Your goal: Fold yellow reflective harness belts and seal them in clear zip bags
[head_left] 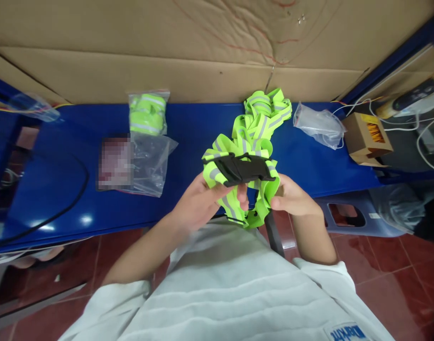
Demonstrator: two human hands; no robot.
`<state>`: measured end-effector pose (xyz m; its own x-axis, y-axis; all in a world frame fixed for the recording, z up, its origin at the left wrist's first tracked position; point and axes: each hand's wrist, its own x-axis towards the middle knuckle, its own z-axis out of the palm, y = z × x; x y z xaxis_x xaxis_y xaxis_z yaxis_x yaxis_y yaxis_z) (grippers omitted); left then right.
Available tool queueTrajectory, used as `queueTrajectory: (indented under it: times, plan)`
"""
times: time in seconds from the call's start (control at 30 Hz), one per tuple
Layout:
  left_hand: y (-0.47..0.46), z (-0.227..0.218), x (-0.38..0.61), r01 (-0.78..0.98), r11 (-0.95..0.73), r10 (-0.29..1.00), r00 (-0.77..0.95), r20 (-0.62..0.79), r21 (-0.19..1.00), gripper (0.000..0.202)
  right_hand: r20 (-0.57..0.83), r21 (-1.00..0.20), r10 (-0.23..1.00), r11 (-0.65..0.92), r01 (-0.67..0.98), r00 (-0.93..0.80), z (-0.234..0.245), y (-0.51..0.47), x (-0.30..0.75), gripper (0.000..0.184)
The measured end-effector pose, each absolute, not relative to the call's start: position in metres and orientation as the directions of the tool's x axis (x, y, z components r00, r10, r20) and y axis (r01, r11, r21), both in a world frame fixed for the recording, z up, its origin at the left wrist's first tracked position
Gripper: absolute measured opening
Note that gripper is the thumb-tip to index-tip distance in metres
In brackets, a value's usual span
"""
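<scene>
A neon-yellow reflective strap with a grey stripe is looped between my hands at the front edge of the blue table. Its black side-release buckle faces up, the two halves joined. My left hand grips the strap at the buckle's left end, thumb just below the buckle. On the other side my right hand is closed on the strap's right edge, its fingers partly hidden behind the webbing. More reflective straps lie heaped on the table just beyond, running back to the cardboard wall.
At the back left sits a clear bag with a folded neon strap inside. An open plastic bag lies in front of it. Clear bags and a small cardboard box stand to the right. A blue-grey plastic stool is below the table's right edge.
</scene>
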<state>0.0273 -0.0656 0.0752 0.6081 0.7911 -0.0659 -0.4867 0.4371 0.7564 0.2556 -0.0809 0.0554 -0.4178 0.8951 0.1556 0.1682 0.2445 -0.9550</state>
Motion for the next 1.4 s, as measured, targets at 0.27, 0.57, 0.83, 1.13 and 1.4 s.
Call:
queueTrajectory:
  times: [0.27,0.57,0.83,1.13,1.4]
  plan:
    - [-0.062,0.078,0.030,-0.476,0.449,0.756,0.654,-0.038,0.756,0.037,-0.009,-0.905,0.777,-0.274,-0.326,-0.629,0.054,-0.080,0.265,0.064]
    - [-0.073,0.069,0.037,-0.394,0.415,0.840,0.511,-0.180,0.820,0.044,-0.135,-0.901,0.897,-0.287,-0.324,-0.420,0.057,-0.094,0.233,0.029]
    - [-0.076,0.047,0.028,-0.162,0.166,0.943,0.315,-0.108,0.973,0.065,-0.066,-0.986,0.997,-0.070,-0.152,-0.027,0.027,-0.102,0.218,0.022]
    - [-0.066,0.039,0.019,-0.291,0.331,0.872,0.459,-0.172,0.898,0.068,-0.122,-0.969,0.992,-0.115,-0.218,0.019,0.021,-0.113,0.203,0.031]
    - [-0.064,0.034,0.020,-0.192,0.283,0.804,0.581,-0.124,0.940,0.068,-0.055,-0.992,0.998,-0.060,-0.114,-0.043,0.007,-0.119,0.203,0.036]
